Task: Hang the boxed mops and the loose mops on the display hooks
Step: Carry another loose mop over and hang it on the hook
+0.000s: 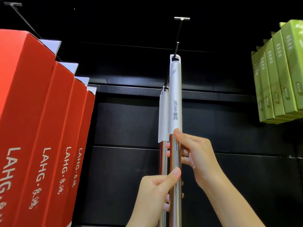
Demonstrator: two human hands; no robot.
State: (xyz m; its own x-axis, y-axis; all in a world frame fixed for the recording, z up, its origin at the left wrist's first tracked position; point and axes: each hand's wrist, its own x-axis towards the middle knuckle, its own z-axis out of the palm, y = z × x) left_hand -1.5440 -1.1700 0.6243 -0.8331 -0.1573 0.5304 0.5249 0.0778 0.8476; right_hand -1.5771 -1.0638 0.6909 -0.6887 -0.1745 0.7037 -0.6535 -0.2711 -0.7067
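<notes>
A loose mop (175,95) with a white grip and shiny metal pole stands upright in the middle. The loop at its top sits over the black display hook (177,40). My right hand (191,153) grips the pole just below the white grip. My left hand (157,189) holds the same pole lower down. Behind it, further back on the same hook, hangs another loose mop (164,115). Several red mop boxes (41,120) hang in a row at the left.
Several green boxes (278,76) hang at the upper right. A black slatted wall panel (127,120) fills the background. Another black hook (24,20) carries the red boxes at the upper left.
</notes>
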